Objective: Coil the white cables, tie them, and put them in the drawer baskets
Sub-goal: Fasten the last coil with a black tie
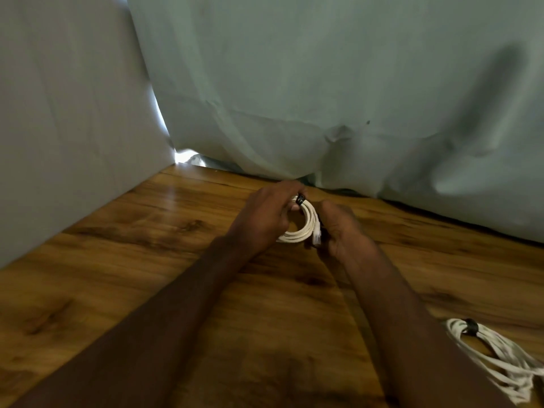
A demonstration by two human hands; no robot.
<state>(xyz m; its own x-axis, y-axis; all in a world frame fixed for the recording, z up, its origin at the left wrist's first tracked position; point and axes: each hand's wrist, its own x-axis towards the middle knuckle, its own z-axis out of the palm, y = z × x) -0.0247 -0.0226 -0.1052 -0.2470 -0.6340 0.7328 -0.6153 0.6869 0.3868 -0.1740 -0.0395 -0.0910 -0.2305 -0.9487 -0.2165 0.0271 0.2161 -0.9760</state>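
A small coil of white cable [306, 223] is held between both hands above the wooden table [147, 260], near its far edge. My left hand [265, 214] grips the coil's left side, and a black tie [300, 199] sits on the coil at the top by its fingers. My right hand [343, 228] grips the right side, where a white plug end shows. A second bundle of white cable [500, 360] with a black tie [470, 326] lies on the table at the lower right. No drawer or basket is in view.
A pale sheet [323, 98] hangs behind the table's far edge. A white panel [73, 128] stands along the table's left side. The picture is slightly blurred.
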